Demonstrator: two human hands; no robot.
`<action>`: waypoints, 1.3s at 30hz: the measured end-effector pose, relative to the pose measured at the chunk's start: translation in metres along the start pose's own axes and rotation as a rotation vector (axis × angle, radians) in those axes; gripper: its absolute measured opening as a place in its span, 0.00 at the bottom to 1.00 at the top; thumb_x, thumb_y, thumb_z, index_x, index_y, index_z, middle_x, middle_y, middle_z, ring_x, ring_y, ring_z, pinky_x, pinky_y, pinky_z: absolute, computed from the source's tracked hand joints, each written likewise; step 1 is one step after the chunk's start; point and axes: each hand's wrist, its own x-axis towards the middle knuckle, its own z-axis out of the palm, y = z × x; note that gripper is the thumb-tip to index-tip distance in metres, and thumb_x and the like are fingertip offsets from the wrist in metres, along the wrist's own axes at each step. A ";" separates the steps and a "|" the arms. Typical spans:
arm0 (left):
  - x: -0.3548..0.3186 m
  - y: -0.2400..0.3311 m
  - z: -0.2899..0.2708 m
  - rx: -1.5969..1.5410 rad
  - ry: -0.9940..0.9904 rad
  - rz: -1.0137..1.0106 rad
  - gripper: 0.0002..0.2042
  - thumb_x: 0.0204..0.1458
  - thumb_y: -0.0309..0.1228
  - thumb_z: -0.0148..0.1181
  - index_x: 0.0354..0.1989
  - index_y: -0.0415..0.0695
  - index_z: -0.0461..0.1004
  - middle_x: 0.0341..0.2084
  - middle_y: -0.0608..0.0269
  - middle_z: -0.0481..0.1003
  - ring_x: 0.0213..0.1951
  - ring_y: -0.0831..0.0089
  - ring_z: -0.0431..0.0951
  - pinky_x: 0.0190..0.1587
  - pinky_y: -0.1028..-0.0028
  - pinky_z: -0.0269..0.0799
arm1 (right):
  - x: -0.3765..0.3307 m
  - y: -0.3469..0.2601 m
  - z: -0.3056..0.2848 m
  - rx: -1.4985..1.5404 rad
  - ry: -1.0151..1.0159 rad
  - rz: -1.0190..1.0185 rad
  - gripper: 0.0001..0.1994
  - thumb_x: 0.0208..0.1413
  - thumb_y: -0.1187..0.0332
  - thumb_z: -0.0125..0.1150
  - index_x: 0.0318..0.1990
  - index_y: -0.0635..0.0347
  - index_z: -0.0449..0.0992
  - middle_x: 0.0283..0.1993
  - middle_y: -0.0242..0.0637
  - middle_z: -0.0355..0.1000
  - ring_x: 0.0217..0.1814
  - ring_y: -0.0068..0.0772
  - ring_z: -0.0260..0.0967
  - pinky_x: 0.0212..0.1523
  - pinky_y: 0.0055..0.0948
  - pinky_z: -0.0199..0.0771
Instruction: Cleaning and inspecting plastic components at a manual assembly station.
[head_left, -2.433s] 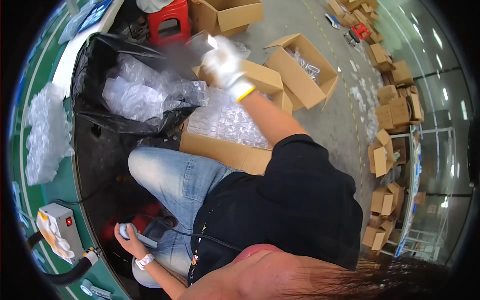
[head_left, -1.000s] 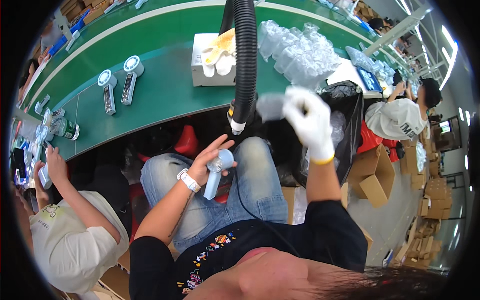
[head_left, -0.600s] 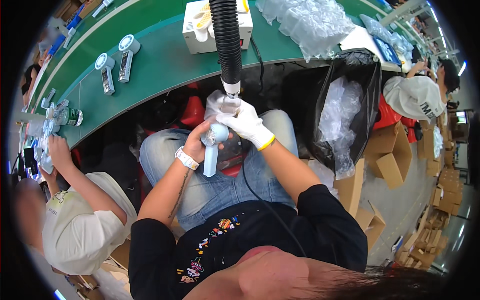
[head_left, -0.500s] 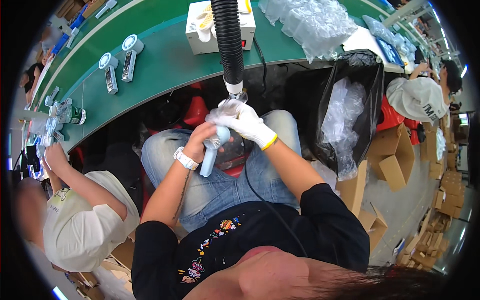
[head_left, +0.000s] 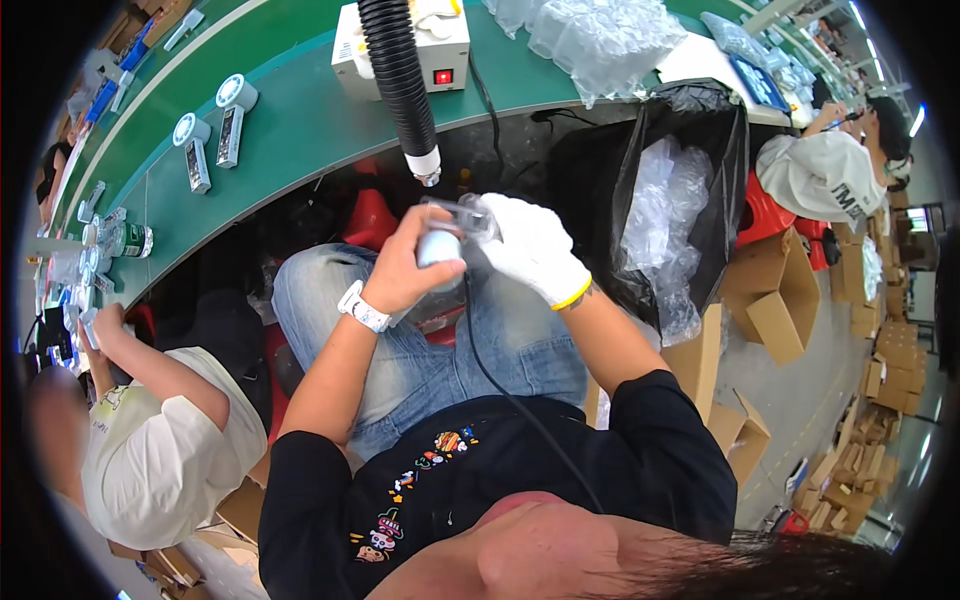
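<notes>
My bare left hand (head_left: 405,265) is closed round a light-blue handheld fan (head_left: 440,248) with a rounded head. Its handle is mostly hidden by my hand. My right hand (head_left: 530,245), in a white glove with a yellow cuff edge, is closed on a clear plastic piece (head_left: 466,214) held against the fan's far side. That piece is blurred, and its exact shape is unclear. Both hands are above my lap. Just beyond them hangs a black ribbed hose (head_left: 395,75) with a white nozzle (head_left: 424,163), apart from both hands.
Two fans (head_left: 236,93) (head_left: 191,130) lie on the green bench (head_left: 290,120) beside a cream box (head_left: 440,60) with a lit red switch. Clear plastic packs (head_left: 590,45) are piled right. A black bag (head_left: 725,150) holds clear plastic. Co-workers sit either side; cartons (head_left: 775,290) stand right.
The fan has turned in my left hand, and its handle no longer shows. My hands have come away from the nozzle. The whole view has shifted slightly.
</notes>
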 end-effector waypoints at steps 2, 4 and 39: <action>0.003 -0.002 0.003 -0.027 -0.213 0.028 0.27 0.54 0.36 0.70 0.59 0.44 0.65 0.53 0.52 0.77 0.47 0.62 0.82 0.47 0.69 0.79 | -0.004 0.012 -0.010 0.043 0.034 -0.064 0.14 0.57 0.63 0.60 0.49 0.53 0.78 0.38 0.47 0.80 0.39 0.52 0.80 0.39 0.43 0.80; 0.004 -0.003 -0.003 -0.202 -0.192 -0.043 0.26 0.55 0.37 0.68 0.60 0.44 0.65 0.54 0.52 0.77 0.47 0.60 0.82 0.44 0.69 0.80 | -0.006 0.030 -0.024 0.134 0.088 -0.211 0.16 0.57 0.62 0.60 0.52 0.53 0.78 0.39 0.48 0.81 0.40 0.51 0.80 0.40 0.41 0.81; 0.035 0.012 -0.043 -1.247 0.281 0.164 0.28 0.56 0.40 0.71 0.63 0.51 0.68 0.55 0.52 0.73 0.59 0.50 0.76 0.58 0.51 0.77 | -0.043 -0.015 0.094 2.460 -0.999 0.340 0.37 0.68 0.50 0.54 0.76 0.64 0.54 0.54 0.51 0.73 0.41 0.46 0.79 0.26 0.33 0.78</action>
